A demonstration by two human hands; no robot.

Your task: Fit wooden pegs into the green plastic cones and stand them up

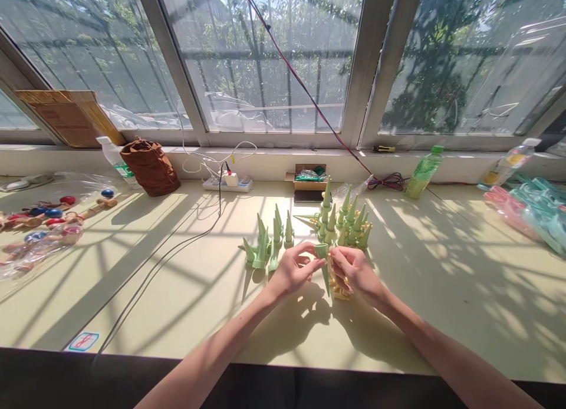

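Observation:
My left hand [293,266] pinches a green plastic cone [322,252] by its wide collar, with the pointed end hanging down. Close beside it, my right hand [354,270] has its fingertips pressed together at the collar's right side; what they hold is too small to make out. Below my right hand lies a small pile of pale yellow pieces [341,293], partly covered by the fingers. Beyond it stands a cluster of green cones [349,220], several with yellow bits on them. Another group of green cones [262,250] is on the left, some upright and some tilted.
A power strip [239,186] with cables and an open cardboard box [309,178] are at the back. A brown pouch [149,167] and wooden toys with coloured balls [53,213] lie left. A green bottle [423,172] and bagged plastic parts [537,208] are right.

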